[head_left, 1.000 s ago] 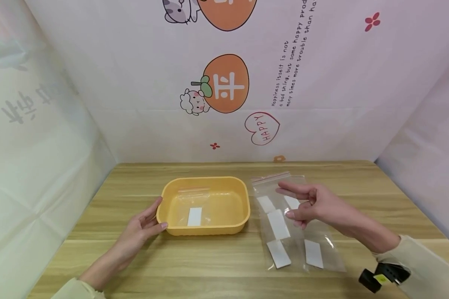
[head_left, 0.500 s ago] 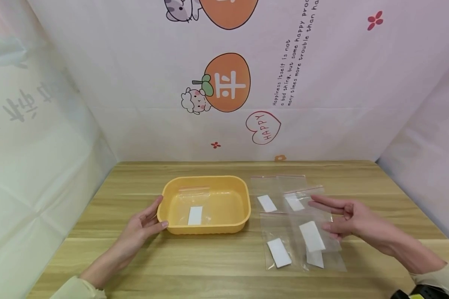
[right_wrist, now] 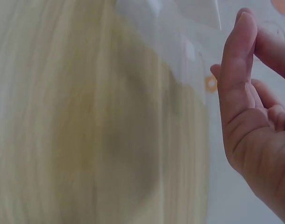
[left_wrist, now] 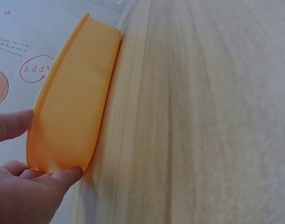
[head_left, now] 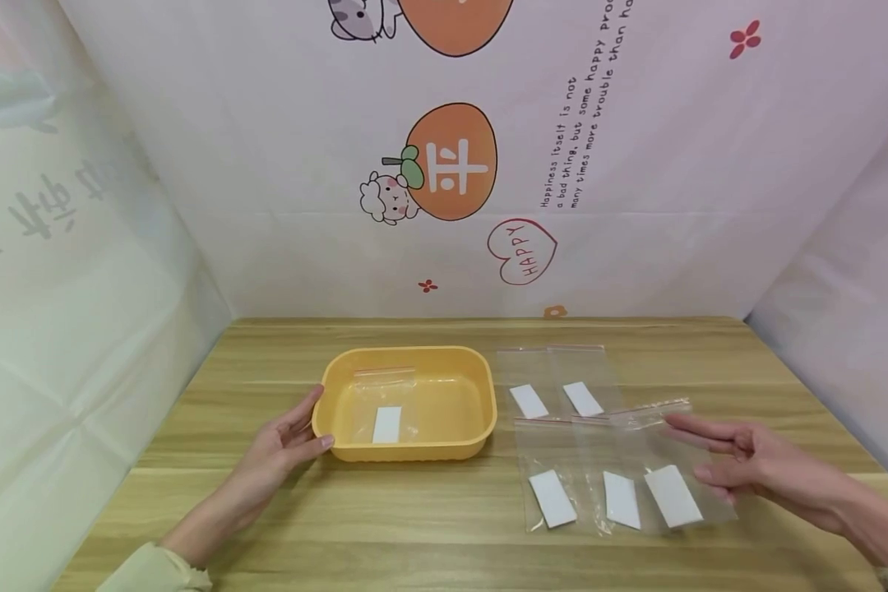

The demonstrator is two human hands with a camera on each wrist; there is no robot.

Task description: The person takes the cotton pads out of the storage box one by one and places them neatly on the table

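Note:
My left hand [head_left: 284, 444] grips the left end of a yellow plastic basin [head_left: 429, 452]. In the left wrist view its fingers [left_wrist: 63, 179] curl against the basin's outer wall. Inside the basin lies a clear zip-lock bag [head_left: 363, 415] with a white rectangular piece [head_left: 386, 425]. My right hand [head_left: 747, 460], at the right, holds another clear zip-lock bag [head_left: 647, 444] by its right side, with a white rectangular piece [head_left: 673, 496] in it. In the right wrist view the right hand [right_wrist: 254, 112] has its fingers near the bag's blurred film [right_wrist: 180, 56].
Several more zip-lock bags, each with a white piece [head_left: 552, 499], lie in two rows right of the basin. The held bag overlaps the front-row bag with a white piece [head_left: 622, 500]. A printed cloth [head_left: 303, 263] stands behind the wooden table [head_left: 414, 526].
My right hand has moved right and toward me with its bag, away from above the other bags, which show more fully. The left hand stays on the basin.

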